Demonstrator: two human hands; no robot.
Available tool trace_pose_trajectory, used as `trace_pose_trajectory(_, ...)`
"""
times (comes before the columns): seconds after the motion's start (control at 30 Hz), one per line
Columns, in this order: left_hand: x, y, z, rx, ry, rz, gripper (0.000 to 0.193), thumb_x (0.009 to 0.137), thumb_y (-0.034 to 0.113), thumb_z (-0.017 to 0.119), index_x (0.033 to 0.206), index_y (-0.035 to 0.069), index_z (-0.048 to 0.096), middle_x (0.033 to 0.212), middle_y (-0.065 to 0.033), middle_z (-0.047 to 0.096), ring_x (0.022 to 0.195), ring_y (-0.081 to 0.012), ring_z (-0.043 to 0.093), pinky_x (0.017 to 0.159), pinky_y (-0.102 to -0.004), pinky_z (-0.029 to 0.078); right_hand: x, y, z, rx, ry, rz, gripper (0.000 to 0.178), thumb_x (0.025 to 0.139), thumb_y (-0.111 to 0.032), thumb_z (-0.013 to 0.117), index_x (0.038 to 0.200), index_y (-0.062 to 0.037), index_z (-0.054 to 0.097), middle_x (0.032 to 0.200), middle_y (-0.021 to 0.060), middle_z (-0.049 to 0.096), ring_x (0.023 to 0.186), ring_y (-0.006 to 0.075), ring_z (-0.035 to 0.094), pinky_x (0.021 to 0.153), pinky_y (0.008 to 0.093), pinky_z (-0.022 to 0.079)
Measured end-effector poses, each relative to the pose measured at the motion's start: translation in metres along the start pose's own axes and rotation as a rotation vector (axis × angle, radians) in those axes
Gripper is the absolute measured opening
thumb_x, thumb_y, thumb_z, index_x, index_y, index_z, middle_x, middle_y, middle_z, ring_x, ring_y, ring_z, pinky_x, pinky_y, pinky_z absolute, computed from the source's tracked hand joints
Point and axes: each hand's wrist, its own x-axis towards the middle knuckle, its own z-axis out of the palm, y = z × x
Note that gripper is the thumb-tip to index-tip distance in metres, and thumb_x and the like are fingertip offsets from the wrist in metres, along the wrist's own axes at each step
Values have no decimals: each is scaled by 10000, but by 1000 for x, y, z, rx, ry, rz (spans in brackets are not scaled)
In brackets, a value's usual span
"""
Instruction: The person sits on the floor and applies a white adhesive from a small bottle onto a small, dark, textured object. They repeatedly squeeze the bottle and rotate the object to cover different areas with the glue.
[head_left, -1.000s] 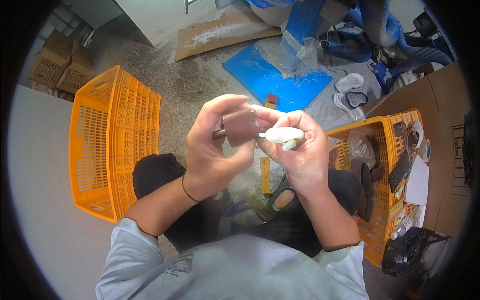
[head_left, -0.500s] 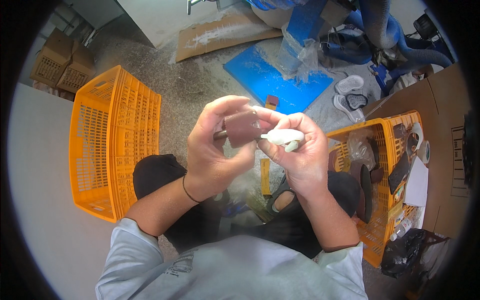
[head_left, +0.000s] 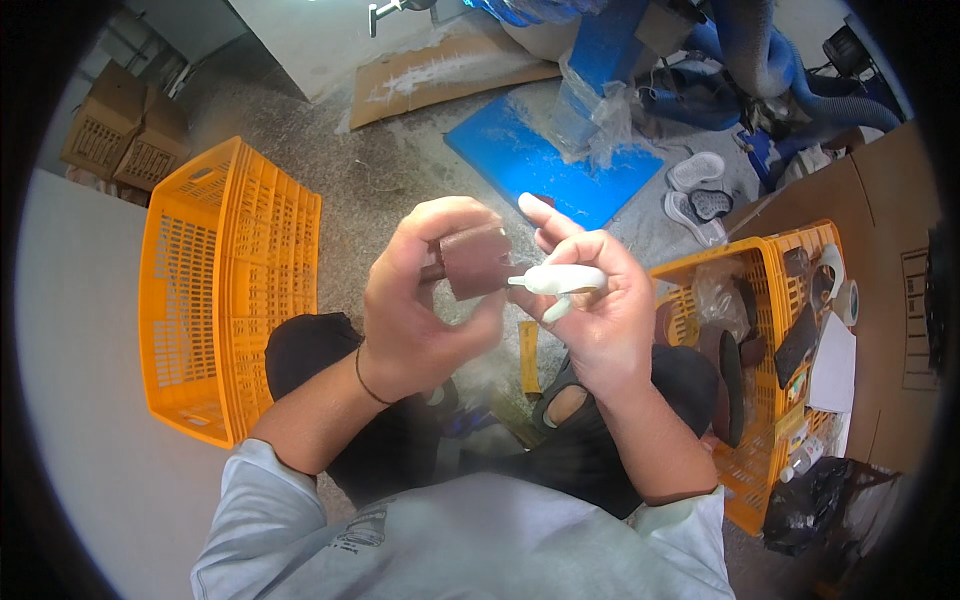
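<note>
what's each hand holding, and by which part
Left hand: brown roll, held around its far side. Right hand: white nozzled bottle, by its body; exact contact is hidden.

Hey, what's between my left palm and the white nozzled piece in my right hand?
The brown roll, held in your left hand, lies there; the nozzle of the white nozzled piece points toward it. The head view shows this.

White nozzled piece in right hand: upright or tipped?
Tipped: the right hand holds the white piece sideways, tip toward the brown roll.
</note>
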Motion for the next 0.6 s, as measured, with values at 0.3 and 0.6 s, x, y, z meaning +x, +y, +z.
trace_pose_trajectory(0.3, 9, -10, -12, 324, 33, 149, 463, 732, -40, 813, 1171, 47, 699, 1235, -169, 666, 1102, -291, 679, 911, -366, 570, -11, -31, -16, -584, 36, -302, 376, 823, -11, 793, 1164, -13, 633, 1064, 166, 723, 906, 296, 733, 779, 348, 570)
trace_pose_trajectory(0.6, 10, -10, -13, 368, 40, 170, 432, 751, -27, 809, 1166, 60, 722, 1245, -160, 667, 1067, -273, 693, 891, -352, 575, -11, -29, -18, -805, -33, -581, 377, 792, 57, 788, 1153, 12, 688, 1117, 196, 723, 996, 321, 722, 863, 366, 578)
